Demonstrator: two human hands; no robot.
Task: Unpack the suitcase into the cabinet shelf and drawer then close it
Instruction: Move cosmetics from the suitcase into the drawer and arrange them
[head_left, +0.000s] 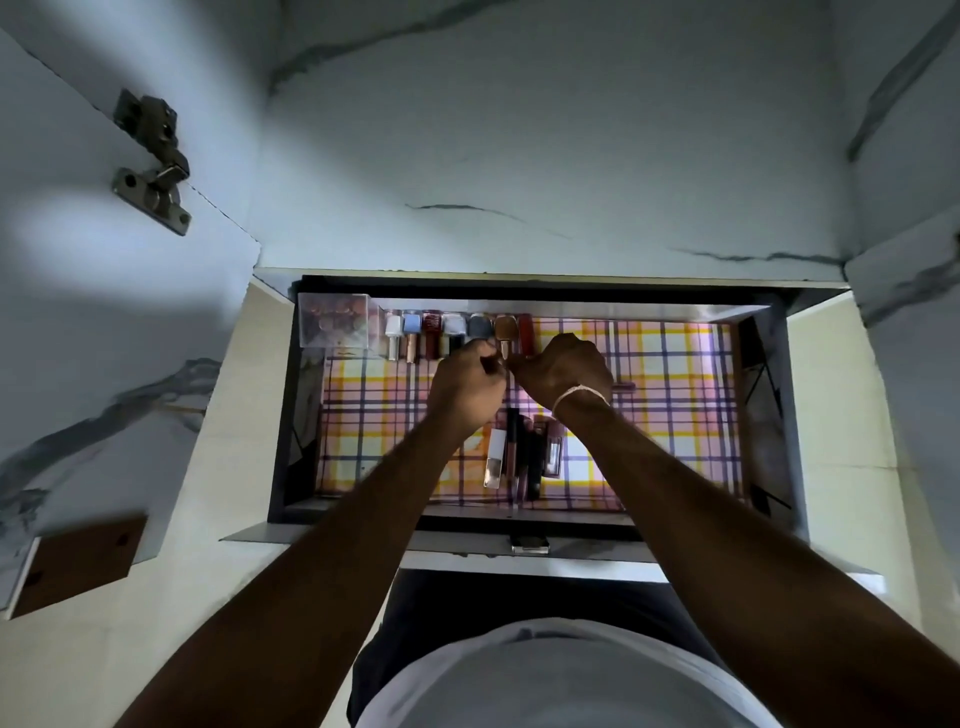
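An open drawer (769, 405) with a plaid liner sits below me. Along its far edge stands a row of small nail polish bottles (410, 335), next to a clear plastic box (335, 319) at the far left. My left hand (465, 387) and my right hand (563, 369) meet at the right end of that row, fingers curled around the brown-capped bottle (503, 328) there. Which hand grips it, I cannot tell. Several lip gloss tubes (522, 452) lie bunched near the drawer's front. Another tube (623, 386) lies just right of my right wrist. The suitcase is out of view.
An open cabinet door with a metal hinge (153, 161) stands at the left. The marbled cabinet interior (545, 156) rises behind the drawer. A brown panel (78, 564) sits at lower left. The drawer's right half shows bare plaid liner (675, 389).
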